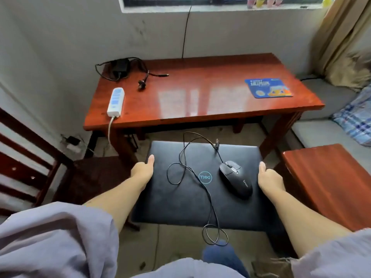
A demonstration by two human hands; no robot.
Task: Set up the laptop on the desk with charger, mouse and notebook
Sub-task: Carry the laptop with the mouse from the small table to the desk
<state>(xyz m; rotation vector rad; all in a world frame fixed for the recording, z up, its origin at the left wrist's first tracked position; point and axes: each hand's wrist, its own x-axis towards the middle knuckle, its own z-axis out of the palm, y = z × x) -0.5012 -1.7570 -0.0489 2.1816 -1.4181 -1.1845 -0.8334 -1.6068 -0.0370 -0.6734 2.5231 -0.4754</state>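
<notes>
A closed black laptop (180, 201) is held level in the air in front of the red-brown desk (200, 97). My left hand (143, 169) grips its left edge and my right hand (270, 177) grips its right edge, thumbs on the lid. A black wired mouse (235, 177) lies on the lid at the right, its cable (200, 181) looping across the lid and hanging off the near edge. The black charger (121, 67) with its cables lies at the desk's far left corner. A blue mouse pad (268, 87) lies at the desk's right. No notebook shows.
A white power strip (115, 101) lies along the desk's left edge, its cord dropping to the floor. A dark wooden chair (30, 157) stands at the left. A red-brown stool (331, 181) is at the right, with a grey sofa (325, 117) behind it.
</notes>
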